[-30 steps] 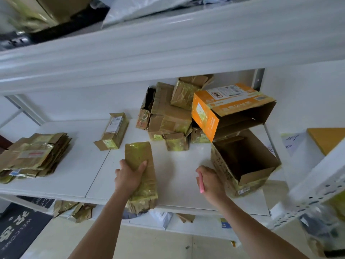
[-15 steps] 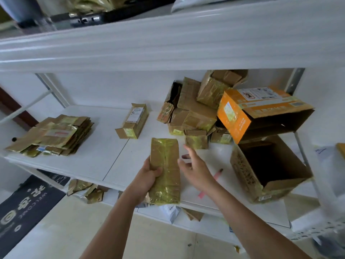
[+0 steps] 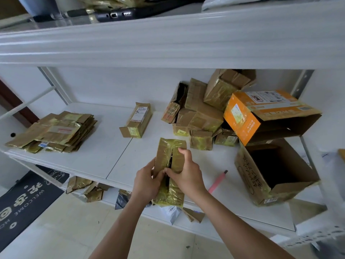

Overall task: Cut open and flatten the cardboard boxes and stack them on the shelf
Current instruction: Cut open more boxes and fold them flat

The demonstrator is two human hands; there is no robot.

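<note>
- A white shelf [image 3: 74,161] stands above a dark floor mat [image 3: 24,199] reading "WELCOME".
- The left hand [image 3: 147,182] and right hand [image 3: 186,174] both grip a long taped cardboard box [image 3: 169,195] at the shelf's front edge; its top seam is split open.
- Flattened boxes [image 3: 56,131] are stacked to the left.
- A pink cutter [image 3: 217,182] lies to the right.

White shelf board [image 3: 89,157]: stack of flattened boxes [image 3: 56,130] at left; small labelled box [image 3: 137,119] centre; heap of taped boxes [image 3: 201,113], orange carton [image 3: 265,113], open carton [image 3: 276,174], pink cutter [image 3: 217,181] at right.
</note>
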